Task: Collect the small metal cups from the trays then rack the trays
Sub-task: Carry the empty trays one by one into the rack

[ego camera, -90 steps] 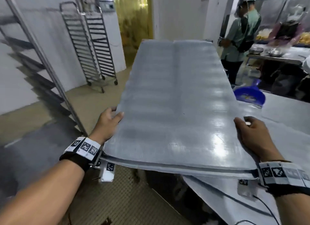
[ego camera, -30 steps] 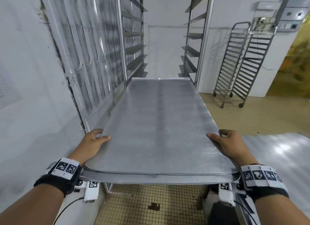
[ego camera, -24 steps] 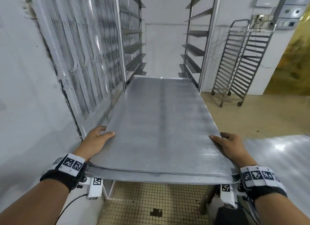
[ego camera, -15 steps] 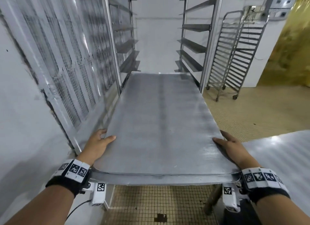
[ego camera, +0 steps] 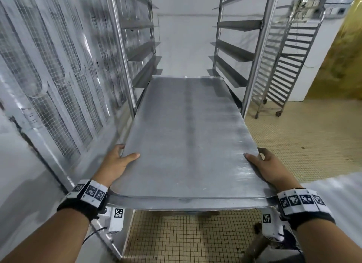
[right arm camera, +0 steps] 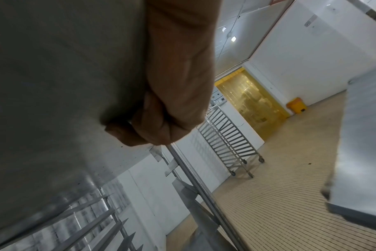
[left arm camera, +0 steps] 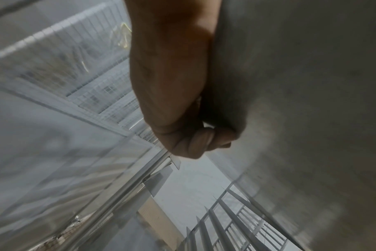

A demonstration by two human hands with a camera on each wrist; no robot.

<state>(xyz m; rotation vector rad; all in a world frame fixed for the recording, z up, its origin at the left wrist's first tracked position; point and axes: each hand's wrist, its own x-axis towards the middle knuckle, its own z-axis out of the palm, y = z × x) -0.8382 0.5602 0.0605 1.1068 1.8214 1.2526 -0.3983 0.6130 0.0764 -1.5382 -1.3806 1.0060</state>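
Trays, flat grey metal ones, go level into the tall steel rack (so they slide); left hand and right hand each grip a side.

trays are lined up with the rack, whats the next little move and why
Probably keep sliding the trays straight forward along the side ledges. Their far end already sits between the uprights of the rack, while the left hand and right hand grip the near corners, most of the length outside the frame.
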